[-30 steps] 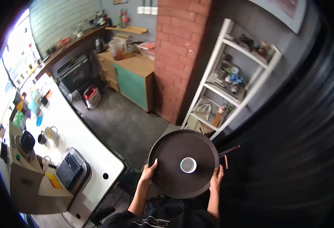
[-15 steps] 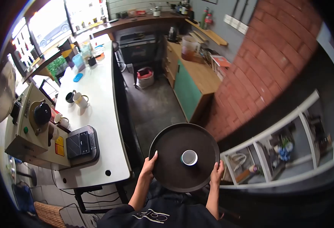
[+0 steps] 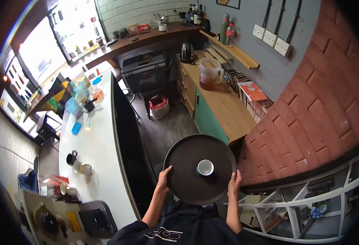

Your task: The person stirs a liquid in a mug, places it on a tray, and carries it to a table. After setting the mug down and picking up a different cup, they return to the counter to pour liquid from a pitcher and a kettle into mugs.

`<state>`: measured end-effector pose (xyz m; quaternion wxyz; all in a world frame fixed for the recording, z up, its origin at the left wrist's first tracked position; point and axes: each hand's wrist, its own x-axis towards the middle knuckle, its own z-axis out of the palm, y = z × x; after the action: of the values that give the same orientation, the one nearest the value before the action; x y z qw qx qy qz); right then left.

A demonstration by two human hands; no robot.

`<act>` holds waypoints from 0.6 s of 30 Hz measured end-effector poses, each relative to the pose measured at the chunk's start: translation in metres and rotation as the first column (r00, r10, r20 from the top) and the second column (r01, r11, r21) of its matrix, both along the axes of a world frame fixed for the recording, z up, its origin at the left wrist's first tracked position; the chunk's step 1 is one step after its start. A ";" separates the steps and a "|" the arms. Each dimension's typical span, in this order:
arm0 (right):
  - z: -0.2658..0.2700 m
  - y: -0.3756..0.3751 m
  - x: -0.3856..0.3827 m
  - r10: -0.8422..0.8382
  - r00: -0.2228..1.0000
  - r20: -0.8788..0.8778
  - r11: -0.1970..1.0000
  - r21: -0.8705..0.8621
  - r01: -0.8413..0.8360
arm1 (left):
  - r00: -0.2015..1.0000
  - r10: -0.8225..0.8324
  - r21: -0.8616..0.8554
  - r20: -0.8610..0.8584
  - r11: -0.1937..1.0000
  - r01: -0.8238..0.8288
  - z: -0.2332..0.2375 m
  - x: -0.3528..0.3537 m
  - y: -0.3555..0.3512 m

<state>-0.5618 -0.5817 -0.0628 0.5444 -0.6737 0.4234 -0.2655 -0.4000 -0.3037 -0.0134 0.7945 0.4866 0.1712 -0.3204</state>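
Observation:
A round dark tray (image 3: 187,183) is held level in front of the body. One small white-rimmed cup (image 3: 205,167) stands on it, a little right of its middle, with its opening facing up. The tray's left rim is gripped by my left hand (image 3: 163,179), thumb on top and the other fingers mostly hidden below. At the right rim my right hand (image 3: 234,182) holds on in the same way. Neither hand touches the cup.
A white counter (image 3: 106,163) with mugs (image 3: 82,168) and a machine (image 3: 44,220) runs along the left. Ahead are a wooden cabinet (image 3: 228,118) bearing a pitcher (image 3: 210,73) and a bin (image 3: 159,107) on the floor. A white rack (image 3: 302,200) stands at right.
The view has shifted forward along the room, so the cabinet and bin look nearer and the machine sits lower left. Both hands still hold the tray, with the cup on it.

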 end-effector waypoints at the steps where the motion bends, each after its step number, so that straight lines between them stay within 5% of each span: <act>1: 0.008 -0.001 0.012 -0.017 1.000 -0.008 1.000 0.009 0.017 | 1.000 -0.017 0.009 -0.008 1.000 0.017 0.005 0.016 -0.010; 7: 0.004 -0.022 0.086 -0.200 0.979 -0.025 0.980 -0.012 0.200 | 0.997 0.011 -0.024 0.078 1.000 -0.009 0.000 0.102 -0.061; 11: 0.010 -0.053 0.127 -0.153 0.974 -0.167 0.988 0.012 0.157 | 0.986 -0.079 0.025 0.144 0.997 0.076 -0.022 0.146 -0.097; 18: -0.030 -0.135 0.206 -0.268 0.916 -0.297 0.940 -0.291 0.181 | 0.983 -0.138 0.020 0.118 0.990 0.136 -0.072 0.236 -0.182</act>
<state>-0.3562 -0.7167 -0.0928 0.3388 -0.7199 0.5462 -0.2620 -0.1640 -0.4859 -0.0857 0.7765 0.5201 0.0916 -0.3438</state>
